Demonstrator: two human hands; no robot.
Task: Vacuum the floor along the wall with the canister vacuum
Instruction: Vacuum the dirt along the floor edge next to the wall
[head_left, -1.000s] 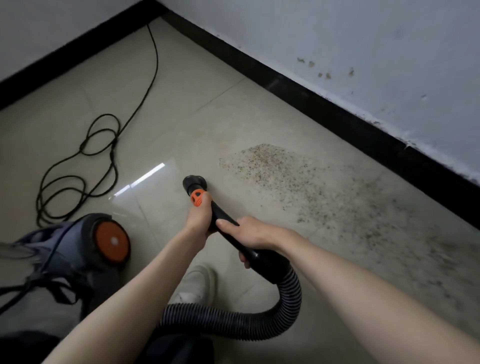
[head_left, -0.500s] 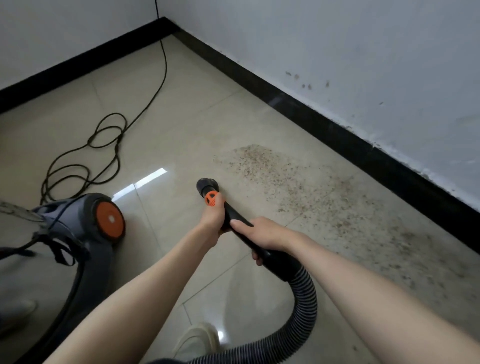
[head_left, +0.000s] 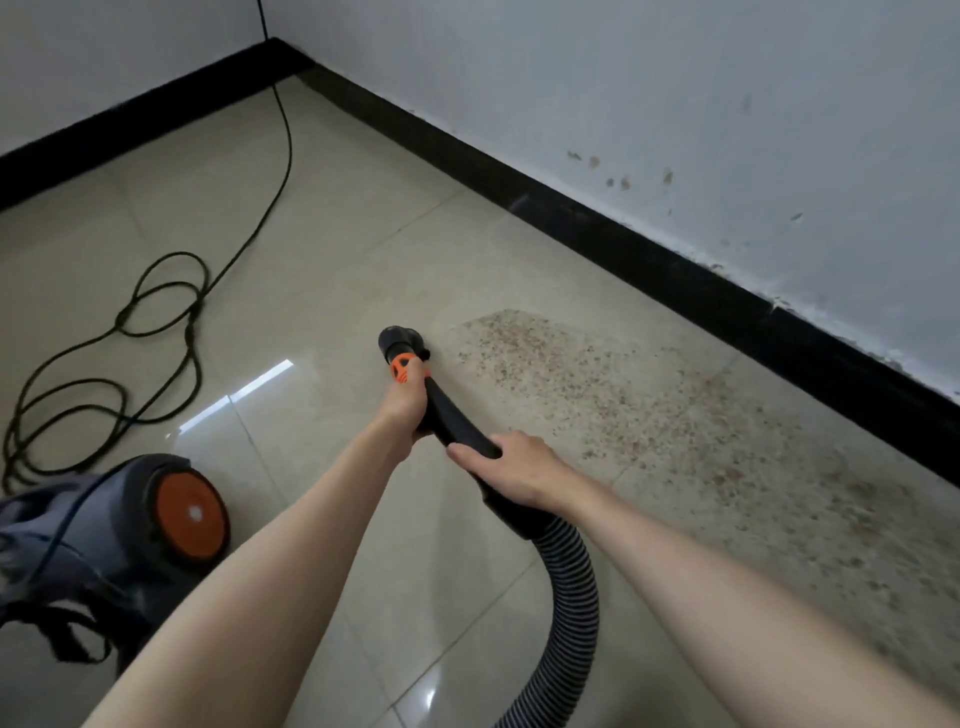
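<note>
Both hands have a closed grip on the vacuum's handle (head_left: 457, 421): my left hand (head_left: 402, 408) wraps the front end just behind the orange collar (head_left: 402, 368), my right hand (head_left: 511, 467) curls round it further back, above the ribbed hose (head_left: 569, 587). The nozzle end (head_left: 399, 340) sits near the pale floor (head_left: 363, 249), just beside the near edge of the crumb patch (head_left: 649, 415) that runs along the black skirting (head_left: 675, 270). The canister (head_left: 119, 530) stands to my left, its power cord (head_left: 171, 306) looped loosely behind it. I reckon a hard pull on the hose could drag the canister into those loops, and a fast sweep could scatter crumbs under the skirting's edge rather than lifting them.
</note>
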